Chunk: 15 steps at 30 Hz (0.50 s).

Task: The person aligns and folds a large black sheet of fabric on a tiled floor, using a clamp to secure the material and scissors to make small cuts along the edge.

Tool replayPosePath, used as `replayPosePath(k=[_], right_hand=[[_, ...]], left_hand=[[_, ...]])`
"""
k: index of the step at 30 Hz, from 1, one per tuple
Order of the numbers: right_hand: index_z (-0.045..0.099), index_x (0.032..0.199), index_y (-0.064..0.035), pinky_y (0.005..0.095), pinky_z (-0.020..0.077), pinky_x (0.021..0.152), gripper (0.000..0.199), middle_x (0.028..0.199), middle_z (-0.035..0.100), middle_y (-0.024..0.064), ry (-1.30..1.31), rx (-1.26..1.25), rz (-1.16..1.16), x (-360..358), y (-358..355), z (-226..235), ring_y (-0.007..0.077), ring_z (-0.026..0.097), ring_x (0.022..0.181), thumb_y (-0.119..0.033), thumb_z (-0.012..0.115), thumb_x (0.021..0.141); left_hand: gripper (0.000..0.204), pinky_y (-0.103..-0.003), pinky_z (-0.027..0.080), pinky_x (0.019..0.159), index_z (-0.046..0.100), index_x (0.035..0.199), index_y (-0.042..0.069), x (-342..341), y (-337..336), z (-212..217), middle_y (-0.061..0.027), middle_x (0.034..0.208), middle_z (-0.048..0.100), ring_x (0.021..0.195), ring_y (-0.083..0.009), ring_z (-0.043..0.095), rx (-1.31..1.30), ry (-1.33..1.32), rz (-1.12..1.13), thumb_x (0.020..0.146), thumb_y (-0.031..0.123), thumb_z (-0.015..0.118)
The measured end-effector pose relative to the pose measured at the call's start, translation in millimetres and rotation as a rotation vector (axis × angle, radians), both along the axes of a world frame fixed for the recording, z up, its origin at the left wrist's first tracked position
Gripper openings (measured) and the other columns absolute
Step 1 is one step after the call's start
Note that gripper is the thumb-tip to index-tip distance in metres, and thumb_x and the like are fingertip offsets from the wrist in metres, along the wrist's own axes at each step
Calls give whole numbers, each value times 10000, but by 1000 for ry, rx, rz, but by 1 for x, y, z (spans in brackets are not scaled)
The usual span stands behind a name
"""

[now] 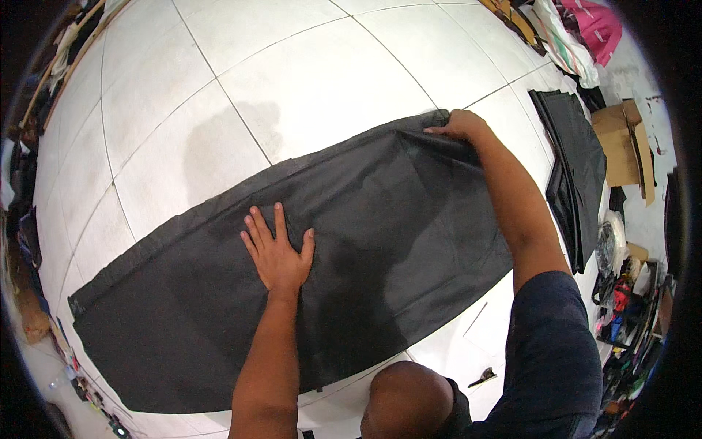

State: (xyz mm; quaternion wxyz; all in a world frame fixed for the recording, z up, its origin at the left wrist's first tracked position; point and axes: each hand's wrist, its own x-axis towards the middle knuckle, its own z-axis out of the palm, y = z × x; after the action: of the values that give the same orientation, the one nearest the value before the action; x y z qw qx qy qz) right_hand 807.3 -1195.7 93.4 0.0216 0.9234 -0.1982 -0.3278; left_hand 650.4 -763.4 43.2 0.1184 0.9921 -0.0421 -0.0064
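A large black fabric sheet lies spread over the white tiled floor, with a folded strip running along its far edge. My left hand rests palm down near the middle of the sheet, fingers spread. At the far right corner, my right hand is closed on the fabric's edge, thumb on top. Creases fan out from that grip, and the cloth is slightly raised there. What lies under the sheet is hidden.
To the right lies a folded stack of black fabric, beside an open cardboard box. A small dark tool is on the floor near my right arm. Clutter lines the right wall; a white bag sits at the far right.
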Motion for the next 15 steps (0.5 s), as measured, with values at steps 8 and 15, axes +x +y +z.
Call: replayPosePath(k=[8, 15], right_hand=[[663, 985, -61, 426, 527, 795, 216, 1041, 662, 161, -62, -482, 348, 10, -87, 8, 283, 652, 958, -124, 540, 818], [543, 1053, -112, 448, 501, 733, 213, 1005, 630, 137, -904, -291, 92, -18, -59, 48, 332, 628, 893, -222, 498, 876]], left_hand=[[741, -518, 73, 1127, 288, 1448, 147, 5, -1, 6, -230, 1508, 143, 1399, -394, 123, -15, 13, 8, 846, 503, 535], [732, -524, 71, 1125, 282, 1450, 144, -4, -5, 4, -233, 1507, 141, 1396, -404, 124, 1, 3, -7, 860, 506, 519]])
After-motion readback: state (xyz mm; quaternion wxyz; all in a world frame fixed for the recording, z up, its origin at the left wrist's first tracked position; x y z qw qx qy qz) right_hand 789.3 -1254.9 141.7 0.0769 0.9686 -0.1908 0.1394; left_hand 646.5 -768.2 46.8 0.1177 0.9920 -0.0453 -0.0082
